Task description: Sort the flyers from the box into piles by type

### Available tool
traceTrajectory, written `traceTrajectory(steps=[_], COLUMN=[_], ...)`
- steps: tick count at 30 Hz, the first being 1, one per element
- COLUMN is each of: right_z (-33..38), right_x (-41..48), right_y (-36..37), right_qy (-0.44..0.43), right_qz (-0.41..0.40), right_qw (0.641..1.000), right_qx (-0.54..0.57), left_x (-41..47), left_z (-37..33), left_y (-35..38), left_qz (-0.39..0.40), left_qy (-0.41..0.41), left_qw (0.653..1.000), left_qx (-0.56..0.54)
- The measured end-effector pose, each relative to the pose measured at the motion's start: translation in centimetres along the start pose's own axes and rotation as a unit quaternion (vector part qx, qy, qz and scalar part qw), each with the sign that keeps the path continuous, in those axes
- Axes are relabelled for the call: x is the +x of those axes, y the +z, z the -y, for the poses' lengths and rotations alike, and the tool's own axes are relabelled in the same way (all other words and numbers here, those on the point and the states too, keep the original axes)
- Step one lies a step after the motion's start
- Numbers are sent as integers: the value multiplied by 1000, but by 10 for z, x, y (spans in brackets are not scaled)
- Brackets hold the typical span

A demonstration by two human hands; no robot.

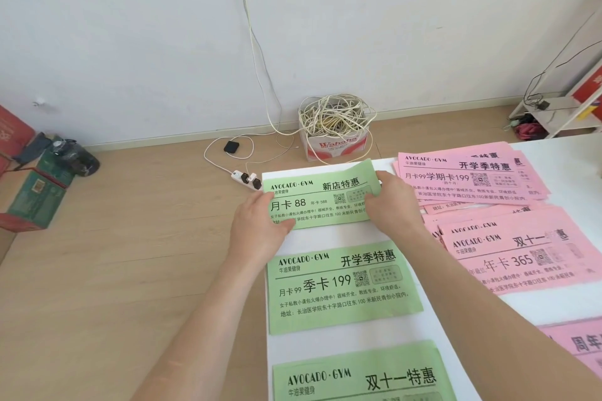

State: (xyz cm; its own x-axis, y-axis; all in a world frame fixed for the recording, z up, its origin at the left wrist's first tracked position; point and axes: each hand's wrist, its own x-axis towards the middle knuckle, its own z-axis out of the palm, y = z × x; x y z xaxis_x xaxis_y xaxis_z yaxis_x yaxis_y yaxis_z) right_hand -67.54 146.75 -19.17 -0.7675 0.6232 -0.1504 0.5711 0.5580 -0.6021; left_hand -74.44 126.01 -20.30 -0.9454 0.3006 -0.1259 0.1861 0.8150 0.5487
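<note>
**Now: green flyer going down at the far end of the desk**

Head view, the only one we have. Both hands are apart and on one sheet: the left hand (pixel 260 228) lies over the near-left end of the top green flyer (pixel 325 202) and the right hand (pixel 391 202) covers its right end. The fingers are laid over the paper, pressing rather than pinching as far as I can tell. The sheet's far-right corner curls up just beyond the right hand, so I'd flatten that first, then slide both palms outward and square the edges to the desk (pixel 342 236).

Nearer than the hands sit a second green flyer (pixel 342 286) and a third green flyer (pixel 358 378), each with a different headline, so check the title before letting go. Right of the right hand are pink flyers (pixel 469 179) in loose, fanned heaps that need keeping apart.

Containers next. On the floor beyond the hands stands a cardboard box (pixel 335 143) stuffed with tangled cables (pixel 335 117); no flyers show in it. The flyers' own box is out of view.
</note>
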Motion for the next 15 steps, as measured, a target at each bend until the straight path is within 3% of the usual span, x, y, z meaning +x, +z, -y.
traceTrajectory(steps=[9, 15], right_z=[3, 5], right_x=[4, 6], right_y=[2, 4], right_qy=[9, 11], right_qz=[6, 8], right_qw=[1000, 999], right_qx=[-15, -47], left_x=[3, 5], left_z=[-2, -4], left_y=[-8, -10], left_qz=[52, 21], left_qy=[31, 61], left_qw=[996, 993], left_qx=[61, 102])
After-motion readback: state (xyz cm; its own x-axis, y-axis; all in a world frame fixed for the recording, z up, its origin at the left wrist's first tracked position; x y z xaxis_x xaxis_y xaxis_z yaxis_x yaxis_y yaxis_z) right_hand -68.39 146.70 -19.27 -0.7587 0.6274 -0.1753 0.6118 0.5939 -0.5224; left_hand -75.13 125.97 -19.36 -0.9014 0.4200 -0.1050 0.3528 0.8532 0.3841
